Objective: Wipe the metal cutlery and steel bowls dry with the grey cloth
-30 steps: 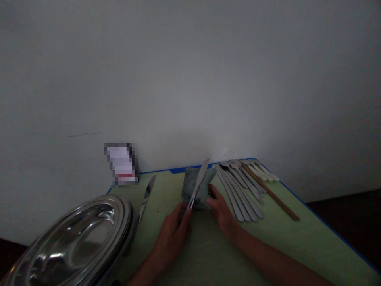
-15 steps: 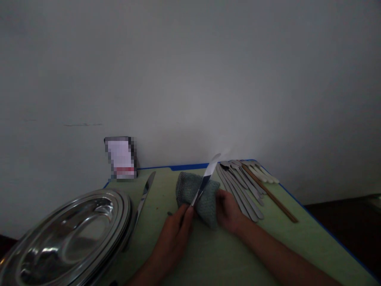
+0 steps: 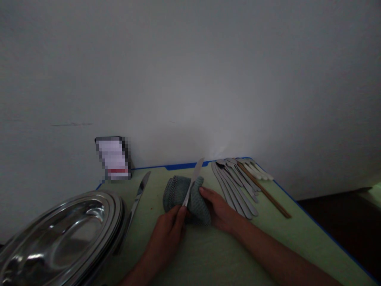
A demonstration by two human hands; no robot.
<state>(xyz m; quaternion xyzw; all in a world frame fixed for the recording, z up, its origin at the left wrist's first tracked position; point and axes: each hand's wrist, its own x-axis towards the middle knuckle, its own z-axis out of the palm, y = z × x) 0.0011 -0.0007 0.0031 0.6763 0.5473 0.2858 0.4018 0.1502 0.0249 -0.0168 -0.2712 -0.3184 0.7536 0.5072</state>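
My left hand (image 3: 168,230) is closed around the handle of a table knife (image 3: 194,178), whose blade points up and away from me. A grey-green cloth (image 3: 201,204) is bunched behind and around the blade, with one fold coming up on its right side. My right hand (image 3: 218,208) grips this cloth from the right, thumb on top; its other fingers are partly hidden behind the fabric. Another table knife (image 3: 138,198) lies on the table to the left of my hands, beside the stacked metal plates.
Stacked oval metal plates (image 3: 74,238) fill the left of the green table (image 3: 205,262). On the right lie several steel knives and spoons (image 3: 238,186), brown chopsticks (image 3: 268,192) and white-handled cutlery (image 3: 257,171). A blurred-out phone-like screen (image 3: 113,159) leans against the wall (image 3: 190,79).
My right hand has folded the cloth's right side up against the knife blade. The knife has tipped slightly lower. The whole view has shifted a little, so things sit further left.
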